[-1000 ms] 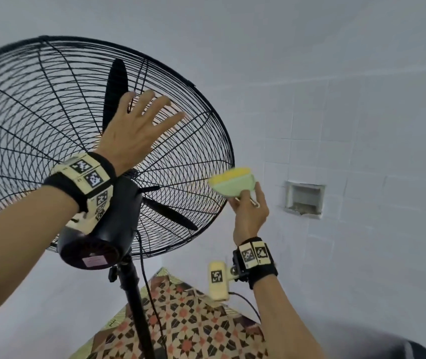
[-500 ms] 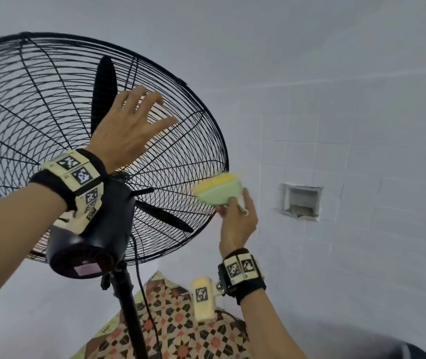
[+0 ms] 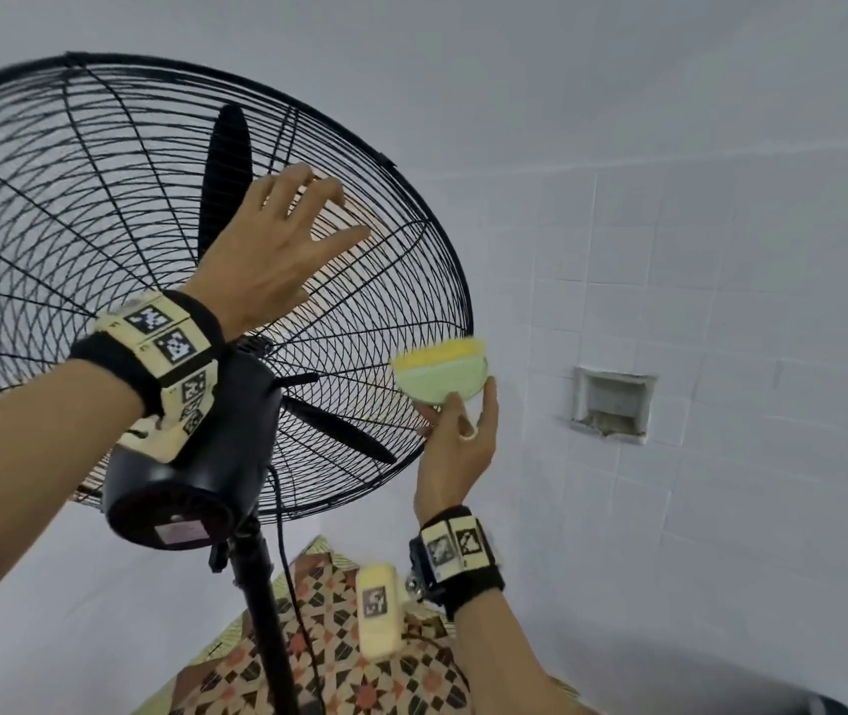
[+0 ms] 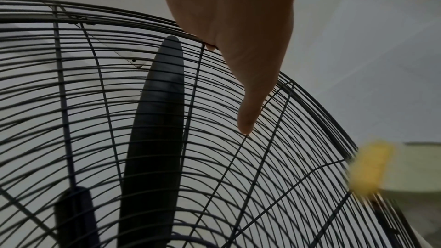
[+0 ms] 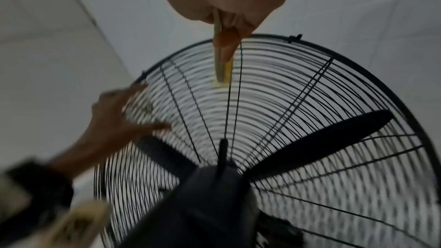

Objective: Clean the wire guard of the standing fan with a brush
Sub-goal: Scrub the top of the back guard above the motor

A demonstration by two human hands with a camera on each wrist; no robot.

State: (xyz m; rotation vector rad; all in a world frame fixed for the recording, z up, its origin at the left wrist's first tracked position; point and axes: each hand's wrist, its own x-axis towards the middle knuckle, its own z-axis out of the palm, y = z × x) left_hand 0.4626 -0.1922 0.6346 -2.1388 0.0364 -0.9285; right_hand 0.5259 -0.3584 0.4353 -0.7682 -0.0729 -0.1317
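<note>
The black standing fan fills the left of the head view, seen from behind, with its round wire guard (image 3: 76, 198), motor housing (image 3: 189, 472) and pole (image 3: 261, 611). My left hand (image 3: 282, 240) rests spread on the upper right of the guard, the thumb (image 4: 248, 118) touching the wires. My right hand (image 3: 455, 451) grips the handle of a pale green brush (image 3: 442, 381) with yellow bristles (image 3: 437, 353). The bristles sit against the guard's right rim, blurred in the left wrist view as the brush (image 4: 369, 169). The right wrist view shows the brush (image 5: 220, 63) edge-on over the guard (image 5: 310, 120).
A white tiled wall (image 3: 721, 250) stands close on the right with a small recessed box (image 3: 612, 405). A patterned mat (image 3: 334, 652) lies on the floor under the fan. The fan's cable (image 3: 287, 575) hangs beside the pole.
The brush has moved a little along the guard's right rim, with the right hand following. The left hand stays on the upper guard, its fingers now more curled. The head view has shifted slightly.
</note>
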